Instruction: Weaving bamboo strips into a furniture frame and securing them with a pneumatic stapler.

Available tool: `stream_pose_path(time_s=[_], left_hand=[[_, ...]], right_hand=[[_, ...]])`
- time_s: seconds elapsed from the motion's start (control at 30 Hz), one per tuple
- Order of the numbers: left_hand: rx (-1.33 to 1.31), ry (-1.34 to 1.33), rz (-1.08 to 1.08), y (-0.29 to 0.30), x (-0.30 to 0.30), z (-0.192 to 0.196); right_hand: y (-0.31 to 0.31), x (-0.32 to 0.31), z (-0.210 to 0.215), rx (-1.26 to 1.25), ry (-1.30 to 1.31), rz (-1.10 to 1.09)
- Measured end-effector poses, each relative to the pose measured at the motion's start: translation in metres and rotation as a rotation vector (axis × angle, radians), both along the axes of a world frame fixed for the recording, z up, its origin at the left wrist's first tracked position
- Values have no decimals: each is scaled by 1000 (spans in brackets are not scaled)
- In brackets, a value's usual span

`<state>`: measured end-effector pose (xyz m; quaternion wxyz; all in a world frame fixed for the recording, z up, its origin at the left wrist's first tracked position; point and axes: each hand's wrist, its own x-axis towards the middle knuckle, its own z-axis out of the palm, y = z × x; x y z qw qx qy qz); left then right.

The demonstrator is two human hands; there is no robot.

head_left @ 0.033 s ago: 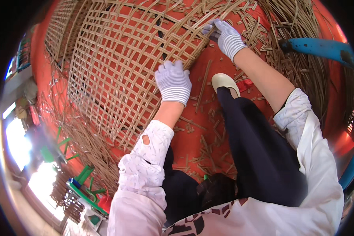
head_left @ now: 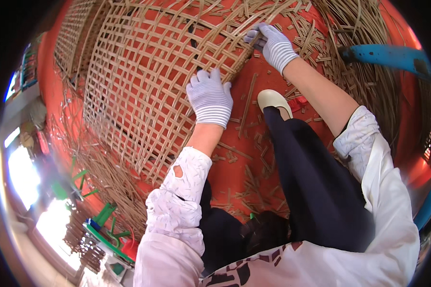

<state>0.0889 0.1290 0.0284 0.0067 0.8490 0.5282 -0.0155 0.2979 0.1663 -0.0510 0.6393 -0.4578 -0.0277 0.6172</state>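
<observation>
Both gloved hands at the edge of a tan, open-weave lattice panel of flat strips (head_left: 139, 91).

Panel lay left of and beyond the hands, over the red floor covering (head_left: 225, 179). Left hand in a grey-and-white striped knit glove (head_left: 209, 99): fingers bent over the panel's near edge by the corner, thumb out to the right; couldn't tell whether they clenched it, undersides hidden. Right hand, matching glove (head_left: 273, 44): fingers pinched on the strips at the panel's right edge, farther out than the left hand; exact strip hidden. Short tan cut strips (head_left: 311, 36) were scattered beyond the right hand; long tan strip bundle (head_left: 361, 28) sat farther right.
</observation>
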Motion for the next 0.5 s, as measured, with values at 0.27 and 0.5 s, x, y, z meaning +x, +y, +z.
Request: stream_pose_path(time_s=[0.27,0.5], left_hand=[[-74,-183,-297,62,64,-21],[-2,-173,-295,66,75,-46]], right_hand=[[12,-1,11,-24,162,-62],[30,12,-45,102,-325,72]])
